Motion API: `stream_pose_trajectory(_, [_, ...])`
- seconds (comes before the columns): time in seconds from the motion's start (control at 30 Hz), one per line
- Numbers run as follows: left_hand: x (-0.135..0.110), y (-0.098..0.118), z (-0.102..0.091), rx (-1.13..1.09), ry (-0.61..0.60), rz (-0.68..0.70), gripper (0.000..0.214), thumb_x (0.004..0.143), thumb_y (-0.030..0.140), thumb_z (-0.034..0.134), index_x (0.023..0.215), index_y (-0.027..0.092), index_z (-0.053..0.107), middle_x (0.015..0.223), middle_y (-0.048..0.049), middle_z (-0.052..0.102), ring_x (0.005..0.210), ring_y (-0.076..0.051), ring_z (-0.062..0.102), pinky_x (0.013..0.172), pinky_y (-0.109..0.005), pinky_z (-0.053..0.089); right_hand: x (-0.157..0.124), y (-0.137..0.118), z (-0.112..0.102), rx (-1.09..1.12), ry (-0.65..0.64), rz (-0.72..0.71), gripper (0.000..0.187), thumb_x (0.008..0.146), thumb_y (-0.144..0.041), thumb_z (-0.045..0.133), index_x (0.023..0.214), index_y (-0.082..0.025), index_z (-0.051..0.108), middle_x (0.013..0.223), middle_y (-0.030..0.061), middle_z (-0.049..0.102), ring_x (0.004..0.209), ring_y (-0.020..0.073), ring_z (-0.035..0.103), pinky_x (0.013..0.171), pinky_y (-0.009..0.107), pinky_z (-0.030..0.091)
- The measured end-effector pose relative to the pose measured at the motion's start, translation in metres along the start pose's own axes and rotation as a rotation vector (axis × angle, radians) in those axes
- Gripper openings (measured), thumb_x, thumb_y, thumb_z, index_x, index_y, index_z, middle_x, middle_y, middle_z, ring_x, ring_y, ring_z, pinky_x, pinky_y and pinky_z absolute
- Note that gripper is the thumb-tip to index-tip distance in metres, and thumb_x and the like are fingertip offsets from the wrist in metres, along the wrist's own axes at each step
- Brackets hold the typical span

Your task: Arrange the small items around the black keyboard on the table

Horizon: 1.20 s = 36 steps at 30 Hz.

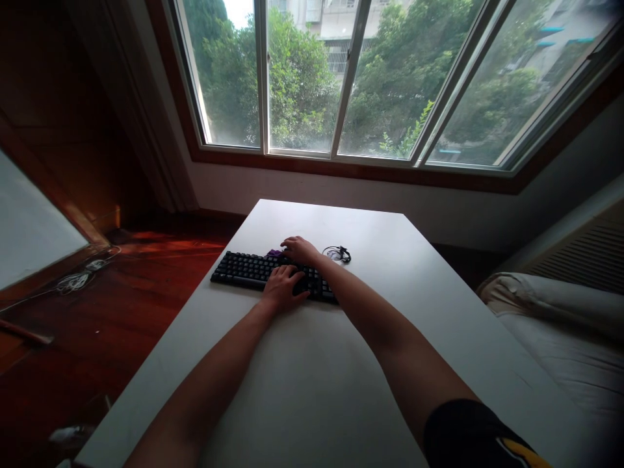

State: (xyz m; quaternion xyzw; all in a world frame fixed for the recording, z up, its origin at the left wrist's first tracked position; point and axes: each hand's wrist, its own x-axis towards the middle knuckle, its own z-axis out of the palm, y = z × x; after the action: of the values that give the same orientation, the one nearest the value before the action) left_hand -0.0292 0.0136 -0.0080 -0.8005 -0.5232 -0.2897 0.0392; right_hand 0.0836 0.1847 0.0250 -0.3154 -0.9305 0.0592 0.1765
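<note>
A black keyboard (244,270) lies on the white table (414,312), toward its far middle. My left hand (283,286) rests flat on the keys near the keyboard's middle, fingers spread a little. My right hand (298,248) reaches over the keyboard's far edge, fingers curled down by a small purple thing (273,253) behind the keys. Whether the right hand grips it is hidden. A small coiled black cable (337,254) lies on the table just right of my right hand.
A wide window (351,84) with trees outside runs behind the table. Dark red wooden floor (97,312) lies to the left, with tangled cables (73,281) by the wall. A bed with pale bedding (550,318) stands at the right.
</note>
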Motion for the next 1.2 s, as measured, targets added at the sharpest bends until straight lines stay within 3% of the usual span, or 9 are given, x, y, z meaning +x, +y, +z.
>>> stream_pose_trajectory(0.17, [0.001,-0.012,0.001,-0.026,0.010,-0.001,0.052,0.082,0.053,0.074,0.127,0.027,0.066,0.129,-0.0093,0.059,0.123,-0.031,0.050,0.110,-0.049,0.038,-0.031,0.029,-0.021,-0.015,0.098,0.117,0.027,0.099,-0.032,0.057,0.122,-0.024,0.070,0.127,0.0080,0.067,0.119,0.0239,0.056,0.102,0.035,0.043])
stream_pose_trajectory(0.23, [0.001,-0.014,0.002,-0.038,0.013,0.001,0.052,0.083,0.053,0.073,0.127,0.026,0.066,0.129,-0.0093,0.059,0.123,-0.031,0.050,0.110,-0.048,0.037,-0.049,0.046,-0.031,-0.069,0.126,0.280,0.027,0.101,-0.033,0.053,0.118,-0.023,0.071,0.126,0.0103,0.065,0.119,0.0250,0.055,0.100,0.036,0.043])
stream_pose_trajectory(0.37, [0.002,-0.013,0.004,-0.047,0.017,-0.008,0.051,0.083,0.052,0.073,0.126,0.027,0.066,0.129,-0.0093,0.058,0.123,-0.031,0.051,0.111,-0.048,0.037,-0.085,0.084,-0.043,-0.159,0.162,0.829,0.036,0.103,-0.037,0.043,0.127,-0.017,0.062,0.128,0.0185,0.060,0.118,0.0296,0.052,0.095,0.043,0.044])
stream_pose_trajectory(0.53, [0.002,-0.013,0.004,-0.038,0.008,-0.013,0.050,0.083,0.051,0.072,0.126,0.027,0.066,0.130,-0.0092,0.058,0.123,-0.031,0.050,0.111,-0.048,0.036,-0.112,0.112,-0.039,-0.102,0.029,1.024,0.047,0.089,-0.043,0.065,0.126,-0.015,0.062,0.127,0.0248,0.059,0.114,0.0382,0.056,0.084,0.046,0.048])
stream_pose_trajectory(0.67, [0.002,-0.014,0.003,-0.043,-0.001,-0.023,0.045,0.086,0.048,0.070,0.126,0.028,0.066,0.131,-0.0085,0.058,0.124,-0.030,0.050,0.111,-0.048,0.036,-0.103,0.114,-0.030,-0.027,-0.010,1.008,0.033,0.086,-0.031,0.068,0.115,-0.016,0.066,0.115,0.0204,0.068,0.102,0.0311,0.062,0.081,0.039,0.048])
stream_pose_trajectory(0.83, [0.003,-0.013,0.002,-0.046,0.005,-0.022,0.043,0.088,0.043,0.068,0.127,0.028,0.066,0.129,-0.0080,0.059,0.124,-0.029,0.051,0.112,-0.048,0.035,-0.070,0.100,-0.016,0.128,0.128,0.809,0.030,0.092,-0.033,0.064,0.117,-0.017,0.065,0.109,0.0137,0.072,0.096,0.0238,0.065,0.082,0.035,0.048])
stream_pose_trajectory(0.97, [0.003,-0.013,0.002,-0.047,0.001,-0.027,0.043,0.087,0.042,0.069,0.128,0.028,0.066,0.129,-0.0078,0.059,0.124,-0.029,0.051,0.112,-0.048,0.036,-0.040,0.075,-0.002,0.191,0.158,0.717,0.027,0.093,-0.034,0.062,0.118,-0.022,0.067,0.106,0.0060,0.075,0.089,0.0172,0.067,0.081,0.028,0.050])
stream_pose_trajectory(1.07, [0.004,-0.014,0.002,-0.052,0.011,-0.042,0.039,0.088,0.039,0.067,0.126,0.027,0.068,0.129,-0.0084,0.060,0.124,-0.029,0.051,0.111,-0.047,0.038,-0.020,0.051,0.007,0.263,0.129,0.556,0.028,0.094,-0.038,0.063,0.115,-0.022,0.071,0.106,0.0054,0.076,0.096,0.0187,0.069,0.087,0.028,0.050])
stream_pose_trajectory(1.2, [0.006,-0.015,0.003,-0.061,0.027,-0.058,0.030,0.092,0.036,0.063,0.119,0.025,0.071,0.125,-0.0081,0.063,0.121,-0.028,0.053,0.108,-0.047,0.041,-0.002,0.027,0.013,0.424,0.075,0.391,0.035,0.102,-0.041,0.047,0.119,-0.025,0.072,0.115,0.0020,0.075,0.108,0.0187,0.067,0.096,0.031,0.050])
